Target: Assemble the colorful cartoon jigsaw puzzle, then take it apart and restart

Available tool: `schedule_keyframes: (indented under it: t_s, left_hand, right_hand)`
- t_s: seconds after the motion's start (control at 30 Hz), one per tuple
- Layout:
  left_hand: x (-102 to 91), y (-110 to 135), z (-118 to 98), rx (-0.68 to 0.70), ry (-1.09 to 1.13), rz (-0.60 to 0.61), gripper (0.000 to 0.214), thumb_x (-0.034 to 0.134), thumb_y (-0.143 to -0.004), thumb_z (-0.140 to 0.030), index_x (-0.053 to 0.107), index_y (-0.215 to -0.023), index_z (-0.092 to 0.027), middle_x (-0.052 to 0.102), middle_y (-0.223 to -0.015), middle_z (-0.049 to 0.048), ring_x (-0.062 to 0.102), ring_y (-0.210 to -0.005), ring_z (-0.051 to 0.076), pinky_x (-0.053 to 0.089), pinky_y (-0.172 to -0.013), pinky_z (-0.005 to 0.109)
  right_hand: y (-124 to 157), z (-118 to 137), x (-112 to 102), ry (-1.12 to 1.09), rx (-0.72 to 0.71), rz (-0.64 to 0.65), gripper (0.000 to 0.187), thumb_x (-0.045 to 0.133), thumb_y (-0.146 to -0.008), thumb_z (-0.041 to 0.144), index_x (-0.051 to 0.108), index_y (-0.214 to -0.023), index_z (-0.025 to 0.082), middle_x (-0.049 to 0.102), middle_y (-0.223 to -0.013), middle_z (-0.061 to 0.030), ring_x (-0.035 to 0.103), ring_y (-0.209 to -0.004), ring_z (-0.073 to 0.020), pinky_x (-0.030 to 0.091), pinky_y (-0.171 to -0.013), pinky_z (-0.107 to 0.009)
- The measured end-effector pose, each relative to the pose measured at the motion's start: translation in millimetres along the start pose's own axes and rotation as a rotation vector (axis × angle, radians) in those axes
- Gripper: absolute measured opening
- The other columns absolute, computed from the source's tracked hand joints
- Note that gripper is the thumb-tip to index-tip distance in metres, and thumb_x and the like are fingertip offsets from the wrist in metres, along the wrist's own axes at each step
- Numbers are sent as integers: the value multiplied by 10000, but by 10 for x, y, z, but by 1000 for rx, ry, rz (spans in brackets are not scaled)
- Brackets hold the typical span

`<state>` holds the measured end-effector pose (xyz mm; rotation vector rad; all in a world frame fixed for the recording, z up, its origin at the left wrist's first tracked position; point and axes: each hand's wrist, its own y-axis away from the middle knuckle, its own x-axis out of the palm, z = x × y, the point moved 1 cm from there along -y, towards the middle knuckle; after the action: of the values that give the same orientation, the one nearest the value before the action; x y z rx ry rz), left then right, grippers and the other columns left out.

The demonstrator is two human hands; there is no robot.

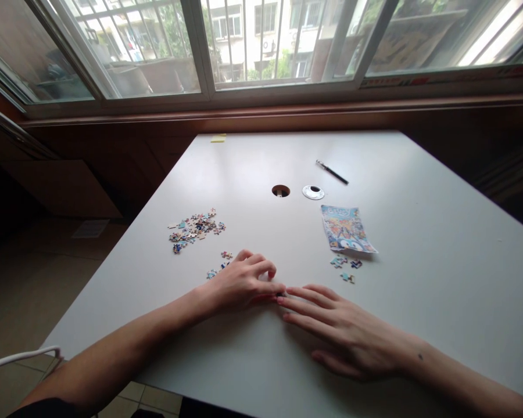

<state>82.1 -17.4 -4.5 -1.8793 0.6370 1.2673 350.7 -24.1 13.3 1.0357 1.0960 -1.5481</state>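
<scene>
"While the left hand point(246, 278) and the right hand point(344, 319) are viewed from the head, where is the small dark piece point(281, 294) found?"

"Between their fingertips, nearer the near edge of the white surface point(418, 232) than the far one."

"Is either hand nearer?"

"Neither, clearly; it is met from both sides. The left thumb and forefinger are drawn close together at it, while the right fingers are held long and slightly spread. Whether it is pinched cannot be told."

"And its long axis?"

"That is hidden by the fingers. Toward the left edge, a pile of puzzle pieces point(200, 225) is seen."
</scene>
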Motion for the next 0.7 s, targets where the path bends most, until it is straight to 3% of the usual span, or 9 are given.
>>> schedule_keyframes:
  t_s: [0.17, 0.27, 0.33, 0.43, 0.57, 0.7]
  left_hand:
    - [-31, -10, -4, 23, -7, 23, 219, 538, -1035, -411, 696, -1165, -334, 684, -1078, 26, 596, -985, 157, 337, -924, 346]
    - [-139, 37, 132, 20, -52, -5, 236, 563, -1022, -409, 687, -1181, -286, 712, -1076, 29, 612, -1007, 174, 346, -930, 361]
    - [-254, 133, 331, -73, -112, -85, 175, 573, -1018, -328, 710, -1093, -251, 732, -1040, 26, 620, -1004, 181, 353, -932, 373]
    - [-435, 355, 710, -350, -291, -235, 159, 582, -984, -210, 740, -989, -234, 742, -997, 31, 615, -990, 208, 363, -913, 394]
    - [-545, 574, 1032, -572, -426, -226, 228, 634, -933, -249, 756, -1124, -274, 698, -1147, 67, 567, -1096, 274, 366, -878, 419]
    - [-524, 592, 1058, -618, -434, -167, 275, 607, -956, -276, 745, -1186, -335, 667, -1212, 69, 525, -1135, 292, 356, -883, 433]
  right_hand:
    - [7, -12, 5, -25, 31, -24, 534, 566, -924, 255, 509, -1441, 138, 591, -1449, -145, 464, -1417, -271, 391, -1146, -432]
    - [78, -78, 11, 24, 80, -80, 431, 571, -924, 224, 574, -1352, 174, 624, -1404, -131, 528, -1342, -274, 414, -1100, -434]
    - [169, -166, 2, 69, 133, -139, 375, 570, -926, 192, 595, -1300, 192, 652, -1356, -119, 565, -1276, -267, 425, -1061, -431]
    - [351, -349, -26, 129, 221, -246, 320, 576, -928, 155, 606, -1242, 208, 698, -1240, -100, 599, -1174, -261, 435, -999, -426]
    - [559, -566, -48, 203, 345, -355, 234, 585, -929, 149, 625, -1150, 216, 725, -1054, -75, 628, -1026, -252, 439, -915, -418]
    - [622, -628, -28, 230, 412, -365, 203, 583, -938, 178, 632, -1130, 221, 718, -1041, -76, 635, -1001, -252, 430, -909, -420]
